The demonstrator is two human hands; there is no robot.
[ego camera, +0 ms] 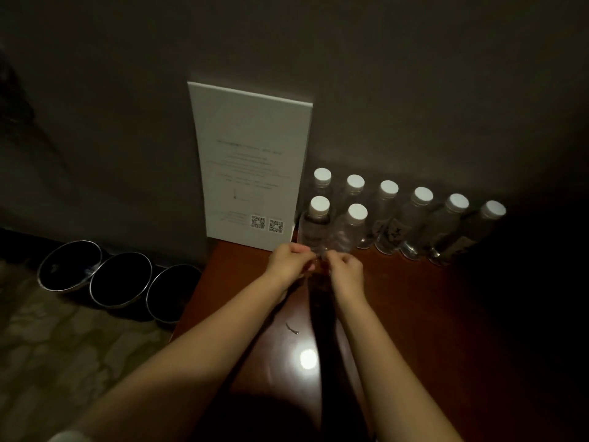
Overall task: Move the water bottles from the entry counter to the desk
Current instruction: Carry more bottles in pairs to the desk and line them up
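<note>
Several clear water bottles with white caps stand on the dark red wooden counter [414,298] by the wall. Most form a back row [417,218]; two stand in front, a left one [315,224] and a right one [349,231]. My left hand [288,263] and my right hand [345,272] meet fingertip to fingertip just in front of the bases of these two front bottles. Both hands have curled fingers. It is too dark to tell whether they pinch something small between them or touch a bottle.
A white printed card [251,167] with two QR codes leans on the wall left of the bottles. Three dark metal-rimmed bins [122,279] sit on the floor left of the counter. A small scrap [291,328] lies on the counter between my forearms, near a bright light reflection.
</note>
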